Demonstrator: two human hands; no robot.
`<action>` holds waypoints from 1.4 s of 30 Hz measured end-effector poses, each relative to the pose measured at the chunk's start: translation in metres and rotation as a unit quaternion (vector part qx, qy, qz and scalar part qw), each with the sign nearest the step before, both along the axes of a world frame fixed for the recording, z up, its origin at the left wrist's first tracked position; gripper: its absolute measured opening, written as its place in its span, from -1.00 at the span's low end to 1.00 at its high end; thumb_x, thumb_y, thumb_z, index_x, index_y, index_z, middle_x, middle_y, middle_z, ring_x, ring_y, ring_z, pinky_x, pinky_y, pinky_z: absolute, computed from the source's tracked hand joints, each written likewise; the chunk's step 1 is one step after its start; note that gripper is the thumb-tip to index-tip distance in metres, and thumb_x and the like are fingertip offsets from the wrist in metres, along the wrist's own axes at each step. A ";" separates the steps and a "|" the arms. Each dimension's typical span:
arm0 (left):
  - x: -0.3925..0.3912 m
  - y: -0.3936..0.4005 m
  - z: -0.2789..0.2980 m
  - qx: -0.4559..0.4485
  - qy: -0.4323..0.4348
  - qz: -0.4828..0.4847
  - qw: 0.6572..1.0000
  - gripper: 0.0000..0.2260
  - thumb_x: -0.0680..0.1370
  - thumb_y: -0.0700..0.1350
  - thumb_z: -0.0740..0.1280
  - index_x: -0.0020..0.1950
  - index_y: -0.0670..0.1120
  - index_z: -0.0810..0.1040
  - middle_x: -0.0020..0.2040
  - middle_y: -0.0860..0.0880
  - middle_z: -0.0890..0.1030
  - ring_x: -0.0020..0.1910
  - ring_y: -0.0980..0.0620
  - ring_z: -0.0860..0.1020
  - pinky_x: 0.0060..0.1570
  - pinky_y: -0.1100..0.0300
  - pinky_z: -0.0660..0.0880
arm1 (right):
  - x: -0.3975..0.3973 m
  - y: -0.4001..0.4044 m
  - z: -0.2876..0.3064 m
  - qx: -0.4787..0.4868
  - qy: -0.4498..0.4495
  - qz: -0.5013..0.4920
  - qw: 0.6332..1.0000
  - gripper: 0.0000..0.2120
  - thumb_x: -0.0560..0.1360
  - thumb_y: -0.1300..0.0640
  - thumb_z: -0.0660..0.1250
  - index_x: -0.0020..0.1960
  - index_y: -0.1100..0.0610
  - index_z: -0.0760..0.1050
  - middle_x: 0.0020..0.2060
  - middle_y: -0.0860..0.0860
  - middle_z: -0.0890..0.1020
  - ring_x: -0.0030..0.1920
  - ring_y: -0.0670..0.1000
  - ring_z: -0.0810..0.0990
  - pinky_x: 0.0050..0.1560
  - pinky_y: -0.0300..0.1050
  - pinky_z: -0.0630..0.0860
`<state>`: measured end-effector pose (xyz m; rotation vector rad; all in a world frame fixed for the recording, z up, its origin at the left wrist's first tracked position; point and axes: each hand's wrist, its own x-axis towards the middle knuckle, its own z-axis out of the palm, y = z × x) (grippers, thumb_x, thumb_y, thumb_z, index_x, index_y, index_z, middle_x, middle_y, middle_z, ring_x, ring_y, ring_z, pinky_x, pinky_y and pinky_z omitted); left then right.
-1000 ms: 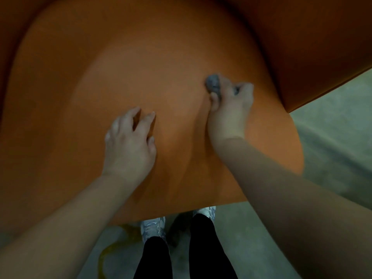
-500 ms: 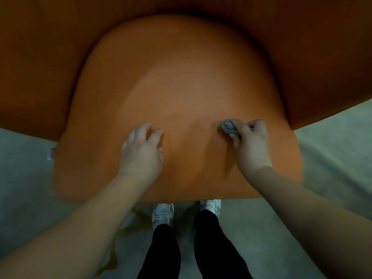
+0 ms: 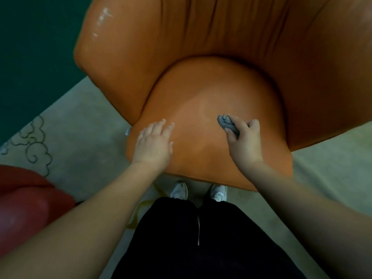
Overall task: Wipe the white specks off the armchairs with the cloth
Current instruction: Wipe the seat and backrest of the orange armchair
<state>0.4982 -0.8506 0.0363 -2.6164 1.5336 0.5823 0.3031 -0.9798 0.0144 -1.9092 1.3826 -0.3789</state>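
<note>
Nearest the camera are the person's black trousers (image 3: pixel 201 238) and, past them, two white shoes (image 3: pixel 179 190) standing on the pale carpet (image 3: pixel 84 125) just short of the front edge of the seat. At the lower left a rounded red cushion (image 3: pixel 22 208) pushes into view, and a dark cloud-scroll pattern (image 3: pixel 34 146) is drawn on the carpet beyond it. Both bare forearms reach forward over the orange armchair (image 3: pixel 201 47). The left hand (image 3: pixel 154 142) lies palm down and flat on the front left part of the seat cushion (image 3: pixel 201 81), fingers straight and slightly spread toward the backrest, with nothing in its grip. The right hand (image 3: pixel 244 140) is over the right half of the seat, knuckles up, fingers curled and thumb pressed in, its grip closed around a bunched grey cloth (image 3: pixel 226 122); the free end of the cloth sticks out to the left of the fingers, at or just above the leather, and whether it is actually touching cannot be told. A faint pale smear shows on the seat just beyond the cloth. Farther on, the seat meets the wrinkled backrest, which wraps around both sides. Farthest, on the top of the left arm of the chair, sit the white specks (image 3: pixel 104 14), streaked and dotted, well apart from the cloth. Behind the chair at the upper left is a dark green floor (image 3: pixel 30 47).
</note>
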 end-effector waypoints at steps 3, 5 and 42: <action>0.010 0.020 0.030 0.004 -0.019 0.007 1.000 -0.50 0.59 0.00 0.20 0.53 0.03 0.20 0.53 -0.05 0.21 0.48 -0.09 0.17 0.44 -0.03 0.10 | 0.011 0.008 0.024 0.021 -0.022 0.004 1.000 -0.64 0.57 0.11 0.29 0.35 -0.05 0.44 0.01 -0.01 0.29 -0.12 0.17 0.50 -0.01 0.08 0.56; 0.020 0.032 0.047 -0.001 -0.022 0.017 1.000 -0.50 0.59 0.01 0.20 0.53 0.03 0.21 0.53 -0.05 0.21 0.48 -0.08 0.17 0.44 -0.02 0.10 | 0.022 0.013 0.038 0.028 -0.026 0.007 0.999 -0.64 0.57 0.09 0.29 0.35 -0.08 0.43 0.00 -0.02 0.28 -0.17 0.18 0.51 -0.08 0.14 0.58; 0.333 -0.056 0.117 -0.038 0.057 -0.108 0.992 -0.46 0.61 0.01 0.19 0.56 -0.01 0.11 0.50 -0.11 0.24 0.43 -0.12 0.23 0.40 -0.02 0.23 | 0.316 0.041 0.106 0.062 -0.120 -0.171 0.976 -0.67 0.56 0.15 0.32 0.30 -0.06 0.46 -0.02 -0.09 0.34 -0.13 0.16 0.56 -0.02 0.16 0.59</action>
